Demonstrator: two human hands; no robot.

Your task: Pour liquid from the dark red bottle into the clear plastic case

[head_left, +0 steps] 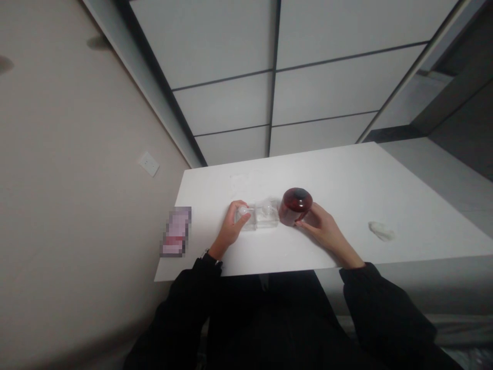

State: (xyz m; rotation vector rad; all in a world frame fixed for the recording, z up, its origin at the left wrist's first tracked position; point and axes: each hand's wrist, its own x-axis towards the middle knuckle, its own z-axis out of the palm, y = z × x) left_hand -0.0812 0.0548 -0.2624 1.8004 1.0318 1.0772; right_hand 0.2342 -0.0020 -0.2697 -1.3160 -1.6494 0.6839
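My right hand (316, 220) is wrapped round the lower right side of a dark red, see-through bottle (291, 208) with a black cap. At the left, my left hand (234, 222) grips a clear square bottle (250, 220) with a rounded, pale stopper by my thumb. A second clear square bottle (267, 218) stands between that one and the red bottle, close against both. It has a similar rounded top. What the clear bottles contain, if anything, I cannot make out.
All of this stands on a white table (335, 169). A crumpled white tissue (381, 230) lies at the right. At the left edge is a pixelated pinkish object (177, 231). A wall with a socket (149, 164) borders the left, and white panelled doors (231, 105) rise behind.
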